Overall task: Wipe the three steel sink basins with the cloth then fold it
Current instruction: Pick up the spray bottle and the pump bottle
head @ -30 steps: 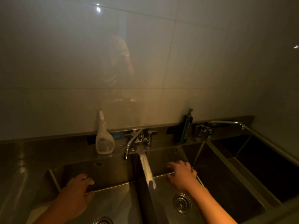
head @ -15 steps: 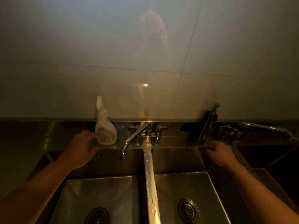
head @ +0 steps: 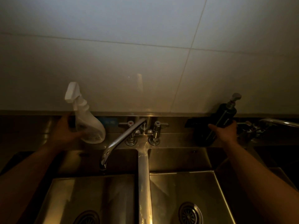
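Two steel basins lie below me, the left basin (head: 90,196) and the middle basin (head: 192,188), split by a steel divider (head: 144,183). The third basin (head: 278,159) is dark at the far right. No cloth is in view. My left hand (head: 64,131) grips a white spray bottle (head: 88,125), tilted on the back ledge. A black pump bottle (head: 223,118), also tilted, is held by my right hand (head: 224,131) on the ledge to the right.
A swivel faucet (head: 119,139) with two tap handles reaches over the left basin. A second faucet (head: 278,122) stands at the far right. Drain strainers sit in both near basins. A tiled wall (head: 145,62) rises behind the ledge.
Both hands rose from the basins to the back ledge. The left hand closed on the spray bottle and the right on the pump bottle, and both bottles now tilt.
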Demonstrator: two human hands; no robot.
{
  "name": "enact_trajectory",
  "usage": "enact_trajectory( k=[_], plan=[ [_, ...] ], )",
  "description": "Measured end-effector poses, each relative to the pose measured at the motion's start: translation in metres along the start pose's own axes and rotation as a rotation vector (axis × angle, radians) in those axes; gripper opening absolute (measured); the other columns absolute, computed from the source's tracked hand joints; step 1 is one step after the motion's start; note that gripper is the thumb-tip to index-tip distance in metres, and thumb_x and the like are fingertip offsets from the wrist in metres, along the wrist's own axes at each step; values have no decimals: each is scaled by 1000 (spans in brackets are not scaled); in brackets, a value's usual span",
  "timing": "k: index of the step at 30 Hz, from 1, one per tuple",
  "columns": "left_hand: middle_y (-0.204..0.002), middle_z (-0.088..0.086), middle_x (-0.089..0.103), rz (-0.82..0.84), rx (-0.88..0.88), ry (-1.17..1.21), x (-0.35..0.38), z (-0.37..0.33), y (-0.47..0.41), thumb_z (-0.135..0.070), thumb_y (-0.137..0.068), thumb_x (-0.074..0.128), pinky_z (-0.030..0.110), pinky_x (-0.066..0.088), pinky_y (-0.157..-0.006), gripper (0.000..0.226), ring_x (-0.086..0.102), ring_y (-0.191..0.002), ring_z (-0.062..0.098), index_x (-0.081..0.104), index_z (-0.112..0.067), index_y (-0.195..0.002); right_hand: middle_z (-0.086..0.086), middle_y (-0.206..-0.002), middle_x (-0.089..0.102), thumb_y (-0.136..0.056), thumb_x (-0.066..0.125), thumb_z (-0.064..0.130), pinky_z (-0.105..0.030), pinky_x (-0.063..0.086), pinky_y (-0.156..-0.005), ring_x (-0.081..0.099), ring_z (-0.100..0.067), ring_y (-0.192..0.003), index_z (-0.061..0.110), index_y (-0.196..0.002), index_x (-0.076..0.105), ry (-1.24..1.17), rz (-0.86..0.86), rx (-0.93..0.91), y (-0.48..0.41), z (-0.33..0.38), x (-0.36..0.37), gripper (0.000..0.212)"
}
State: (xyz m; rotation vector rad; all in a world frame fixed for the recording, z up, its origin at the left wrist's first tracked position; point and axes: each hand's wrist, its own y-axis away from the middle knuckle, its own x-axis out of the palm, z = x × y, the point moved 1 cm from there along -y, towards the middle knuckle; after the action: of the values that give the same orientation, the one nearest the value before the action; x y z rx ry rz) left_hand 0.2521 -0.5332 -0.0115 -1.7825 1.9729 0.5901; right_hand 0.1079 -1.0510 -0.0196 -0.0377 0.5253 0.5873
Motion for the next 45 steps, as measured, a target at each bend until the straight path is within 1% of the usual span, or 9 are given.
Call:
enact_trajectory(
  k=[5, 9, 19, 23, 27, 31, 34, 42, 45],
  plan=[
    [-123, 14, 59, -10, 2, 90, 6, 7, -14, -3, -69, 79, 43, 46, -89, 65, 56, -113, 30, 50, -11, -126, -15, -138, 51, -75, 79, 24, -52, 40, -106, 48, -35, -127, 10, -137, 40, -58, -19, -42, -11, -2, 7, 75],
    [-127, 17, 58, -2, -33, 103, 6, 7, -18, -5, -69, 80, 51, 47, -94, 67, 55, -116, 34, 49, -10, -129, -15, -138, 52, -77, 78, 24, -54, 39, -106, 48, -35, -127, 8, -135, 43, -52, -10, -64, -11, -4, 4, 70],
    [-123, 17, 59, -182, -60, 90, 13, -16, 13, -9, -63, 85, 42, 49, -81, 70, 57, -110, 33, 51, -6, -125, -10, -134, 56, -77, 77, 19, -50, 41, -104, 51, -30, -124, 13, -131, 48, -91, 53, -158, 49, 17, -10, 62],
    [-117, 8, 59, -285, -61, 139, 7, -26, 36, -19, -61, 87, 38, 49, -77, 70, 56, -99, 21, 49, -13, -119, -8, -131, 58, -75, 78, 19, -47, 42, -101, 53, -28, -122, 17, -129, 50, -103, 120, -176, 103, 25, -13, 61],
    [-111, 1, 61, -280, -26, 248, -10, -32, 61, -20, -63, 85, 41, 53, -79, 62, 60, -99, 20, 52, -18, -116, 0, -128, 58, -72, 79, 20, -48, 43, -99, 53, -21, -117, 30, -120, 50, -92, 242, -205, 174, 40, -11, 57],
    [-111, 0, 61, -246, -29, 323, -37, -30, 88, -18, -69, 81, 40, 52, -78, 51, 61, -100, 20, 55, -23, -112, 20, -104, 57, -71, 79, 18, -25, 44, -81, 54, -8, -101, 36, -110, 50, -109, 380, -253, 254, 66, 0, 52],
    [-109, -3, 56, -262, 34, 348, -68, -29, 111, -15, -71, 79, 36, 45, -79, 51, 55, -101, 17, 51, -25, -113, 20, -103, 59, -70, 80, 14, -18, 42, -76, 54, 2, -95, 35, -108, 52, -123, 454, -281, 318, 84, 14, 52],
    [-120, 9, 60, -182, 54, 455, -170, 3, 162, -14, -73, 78, 51, 50, -91, 63, 58, -110, 27, 48, -15, -128, 15, -104, 63, -70, 81, 12, -21, 43, -75, 58, -2, -97, 35, -105, 55, -172, 478, -257, 455, 111, 64, 50],
    [-121, 4, 56, -191, 38, 433, -195, 18, 171, -24, -74, 77, 47, 50, -87, 66, 56, -107, 22, 43, -21, -130, 15, -106, 61, -69, 81, 14, -32, 46, -87, 57, -5, -99, 35, -111, 52, -142, 513, -261, 481, 118, 83, 55]
  ],
)
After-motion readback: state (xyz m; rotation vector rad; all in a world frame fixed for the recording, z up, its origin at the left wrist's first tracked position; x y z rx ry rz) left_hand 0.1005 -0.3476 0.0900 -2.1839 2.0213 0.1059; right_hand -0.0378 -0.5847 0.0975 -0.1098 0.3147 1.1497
